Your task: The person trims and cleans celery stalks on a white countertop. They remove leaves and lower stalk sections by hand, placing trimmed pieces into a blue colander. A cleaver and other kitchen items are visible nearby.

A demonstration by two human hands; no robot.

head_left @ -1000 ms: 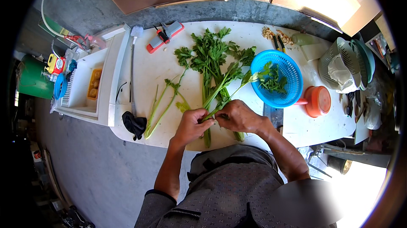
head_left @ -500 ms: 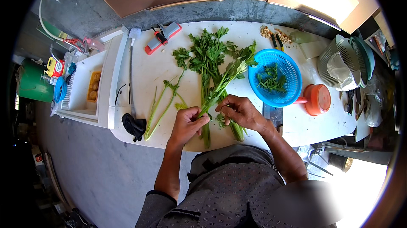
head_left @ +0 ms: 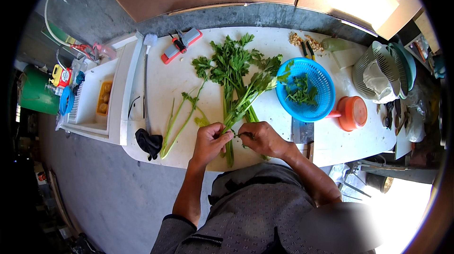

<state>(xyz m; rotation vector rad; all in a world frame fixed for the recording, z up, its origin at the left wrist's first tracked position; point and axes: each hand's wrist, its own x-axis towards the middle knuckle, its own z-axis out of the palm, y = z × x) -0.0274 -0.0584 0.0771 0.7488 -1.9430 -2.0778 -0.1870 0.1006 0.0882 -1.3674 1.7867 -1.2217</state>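
My left hand point(head_left: 211, 140) is closed around the lower end of a celery stalk point(head_left: 242, 104), whose leafy top points up and right toward the basket. Close beside it, the bent fingers of my right hand point(head_left: 266, 139) pinch a small leafy sprig point(head_left: 238, 135) at the stalk's side. Beneath both hands lies a bunch of celery point(head_left: 231, 58), leaves at the far end, its stalk ends partly hidden. Loose thin stalks point(head_left: 171, 133) and a yellowish leaf point(head_left: 202, 120) are to the left. Plucked green leaves point(head_left: 302, 91) sit inside a blue plastic basket point(head_left: 327, 75) at the right.
An orange-red pot point(head_left: 354, 113) stands right of the basket, near a cleaver-like blade point(head_left: 302, 132). Black-handled shears point(head_left: 308, 50) and crumbs lie behind. A grey-red tool point(head_left: 182, 46), a long brush point(head_left: 147, 79), black cloth point(head_left: 149, 143) and white sink point(head_left: 124, 98) are leftward.
My right hand has moved down slightly and its fingers have closed on the sprig beside the stalk. My left hand keeps its hold, and the view has shifted a little.
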